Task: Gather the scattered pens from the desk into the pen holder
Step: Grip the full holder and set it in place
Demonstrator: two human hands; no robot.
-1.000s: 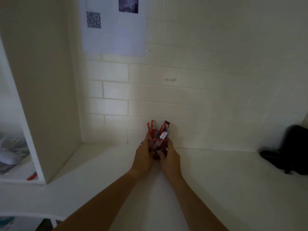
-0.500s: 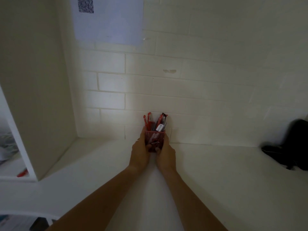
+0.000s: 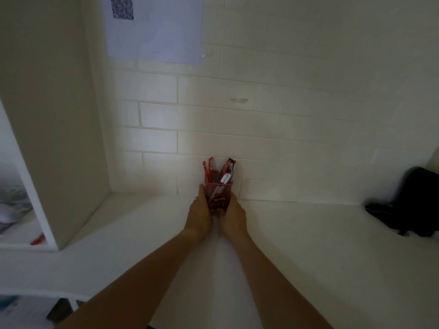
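Observation:
A red mesh pen holder (image 3: pixel 218 194) stands on the white desk (image 3: pixel 308 245) close to the tiled back wall. Several pens (image 3: pixel 219 172), mostly red with some white and black, stick up out of it. My left hand (image 3: pixel 200 213) cups the holder's left side and my right hand (image 3: pixel 232 216) cups its right side, both wrapped around its lower half. The holder's base is hidden behind my fingers.
A white cabinet side panel (image 3: pixel 54 129) rises at the left. A red pen (image 3: pixel 38 239) lies on the shelf beyond it. A black object (image 3: pixel 413 205) sits on the desk at the far right. A paper sheet (image 3: pixel 154 27) hangs on the wall.
Both hands have carried the pen holder a little farther toward the back wall, and the view has tilted slightly down.

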